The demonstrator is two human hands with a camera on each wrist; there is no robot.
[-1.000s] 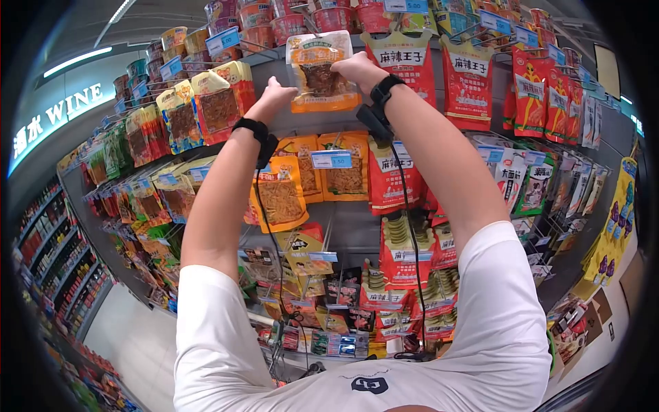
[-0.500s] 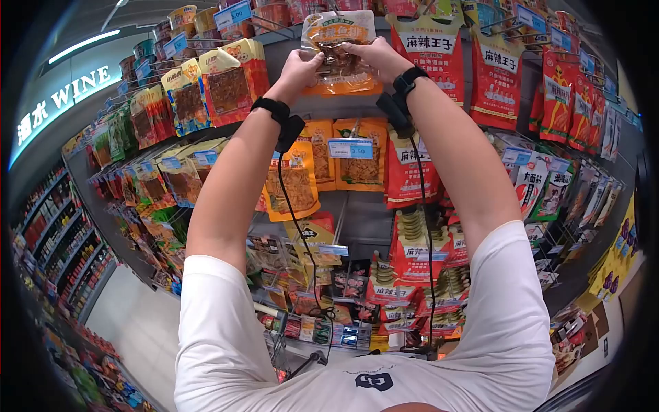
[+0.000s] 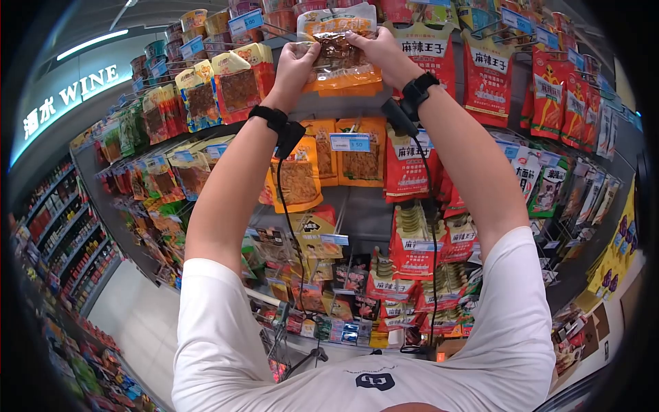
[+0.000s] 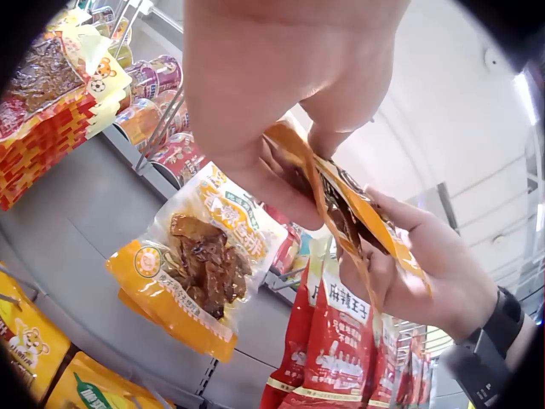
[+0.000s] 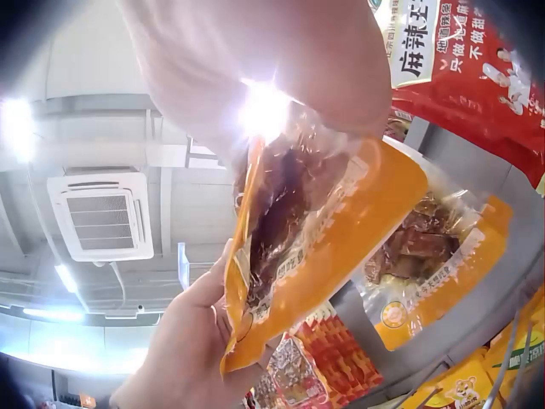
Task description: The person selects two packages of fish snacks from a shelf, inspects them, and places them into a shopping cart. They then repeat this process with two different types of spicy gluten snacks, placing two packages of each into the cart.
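In the head view, both raised hands hold a clear-fronted snack pouch with an orange lower band and dark brown food inside. My left hand pinches its left edge, and my right hand grips the opposite edge with the thumb across the front. From the left wrist the held pouch shows edge-on between the hands. A matching pouch hangs on the rack just behind it. The right wrist view has the held pouch tilted, its orange side toward the camera.
Red snack bags hang close to the right hand. Brown-filled packets hang at the left, and orange packets below with a price tag. Cup tubs line the shelf above. Cables trail from both wrist cameras.
My left hand, earlier at the pouch's left edge with its fingers apart, has closed in and now pinches it. The right hand's thumb lies further over the pouch front.
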